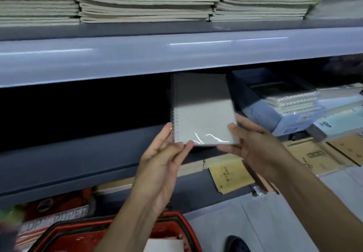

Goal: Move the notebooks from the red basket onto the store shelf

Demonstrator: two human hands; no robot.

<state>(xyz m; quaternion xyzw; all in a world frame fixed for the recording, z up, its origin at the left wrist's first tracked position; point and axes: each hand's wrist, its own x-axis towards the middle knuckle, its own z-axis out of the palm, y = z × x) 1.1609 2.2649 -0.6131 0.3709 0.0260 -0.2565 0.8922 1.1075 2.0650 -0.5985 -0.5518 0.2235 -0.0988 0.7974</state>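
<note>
Both hands, left hand (161, 153) and right hand (253, 145), pinch the plastic-wrapped grey spiral notebook (202, 110); keep it level, slide under the grey metal shelf lip (137, 55), clear of the blue cardboard box (261, 110).

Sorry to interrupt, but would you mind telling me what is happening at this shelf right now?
A person is stocking a store shelf. Both hands, the left hand and the right hand, hold a plastic-wrapped spiral-bound notebook by its lower corners, its top edge pointing into the dark opening of the grey metal shelf. The red plastic basket sits below, near the person. The notebook is not yet set down.
</note>
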